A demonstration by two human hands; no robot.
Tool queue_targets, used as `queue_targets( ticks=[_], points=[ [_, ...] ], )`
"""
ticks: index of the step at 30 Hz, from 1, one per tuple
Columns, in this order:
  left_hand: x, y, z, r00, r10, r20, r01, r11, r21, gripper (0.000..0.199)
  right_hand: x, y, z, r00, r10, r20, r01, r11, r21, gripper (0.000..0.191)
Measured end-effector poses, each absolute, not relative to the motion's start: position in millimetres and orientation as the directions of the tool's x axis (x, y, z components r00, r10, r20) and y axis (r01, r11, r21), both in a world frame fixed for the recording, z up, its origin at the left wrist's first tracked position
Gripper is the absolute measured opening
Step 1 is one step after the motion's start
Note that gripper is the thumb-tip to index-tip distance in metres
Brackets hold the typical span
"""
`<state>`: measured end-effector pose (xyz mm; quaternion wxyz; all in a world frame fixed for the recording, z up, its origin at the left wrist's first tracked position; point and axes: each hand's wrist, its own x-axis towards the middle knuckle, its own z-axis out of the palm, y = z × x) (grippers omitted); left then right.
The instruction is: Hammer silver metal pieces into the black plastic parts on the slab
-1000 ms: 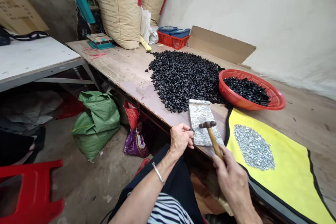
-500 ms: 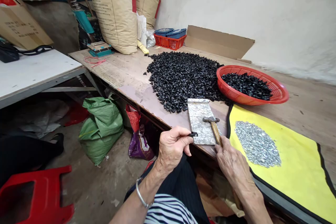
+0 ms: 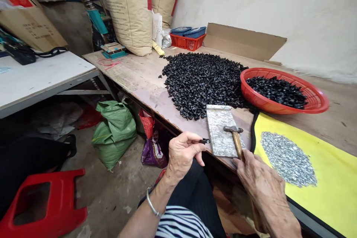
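Between the thumb and fingers of my left hand [image 3: 184,153] is a small black plastic part [image 3: 205,141], just left of a worn metal plate [image 3: 221,135]. My right hand [image 3: 258,176] is wrapped round the wooden handle of a hammer [image 3: 237,139]. The hammer's head lies over the middle of the plate. Behind the plate spreads a large heap of similar black parts [image 3: 203,81]. Small silvery metal pieces [image 3: 288,160] lie on a yellow sheet [image 3: 337,182] to the right of my right hand.
A red plastic basket [image 3: 320,98] with black parts stands at the right, touching the heap. Large paper sacks [image 3: 129,11] stand at the back. Left of the table are a green bag [image 3: 114,134], a red stool [image 3: 52,197] and a white table [image 3: 41,78]. Part of another person's dark-clothed leg [image 3: 30,163] shows.
The whole view has shifted, so most things sit further right. My left hand, with the black part, is now slightly further left of the plate; the hammer still rests over it.
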<state>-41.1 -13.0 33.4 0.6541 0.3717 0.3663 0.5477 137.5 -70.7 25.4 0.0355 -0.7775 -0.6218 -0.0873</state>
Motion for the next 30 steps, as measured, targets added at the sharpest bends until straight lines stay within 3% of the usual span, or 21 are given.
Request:
queue_targets(
  ticks=[6,10,18,23,25,28,30],
  points=[
    [-50.4,-1.8,31.5,0.222,0.914,-0.34,-0.616,0.402,0.677,0.018,127.5,-74.8,23.8,0.167,0.909,0.381,0.984,-0.133,-0.115,0.032],
    [-54.3,3.0,29.5,0.262,0.852,-0.453,-0.647,0.504,0.572,0.018,115.2,-72.6,20.3,0.133,0.908,0.396,0.972,-0.041,-0.231,0.035],
    [-57.0,3.7,26.8,0.273,0.837,-0.475,-0.664,0.521,0.537,0.015,103.4,-67.0,15.3,0.097,0.938,0.332,0.958,0.001,-0.286,0.033],
    [-55.7,-3.5,23.8,0.29,0.864,-0.412,-0.628,0.497,0.599,0.018,102.8,-64.1,16.9,0.143,0.937,0.32,0.862,0.041,-0.505,0.039],
    [-54.8,-10.2,23.3,0.35,0.876,-0.333,-0.577,0.481,0.66,0.018,101.5,-64.2,20.4,0.162,0.962,0.22,0.772,0.015,-0.636,0.039],
    [-54.8,-21.6,23.5,0.436,0.863,-0.255,-0.474,0.461,0.75,0.016,95.5,-67.7,28.5,0.172,0.981,-0.091,0.539,-0.171,-0.825,0.037],
    [-56.2,-27.8,23.6,0.459,0.851,-0.254,-0.417,0.459,0.784,0.015,89.4,-72.2,33.6,0.124,0.96,-0.25,0.36,-0.279,-0.891,0.038]
  ],
)
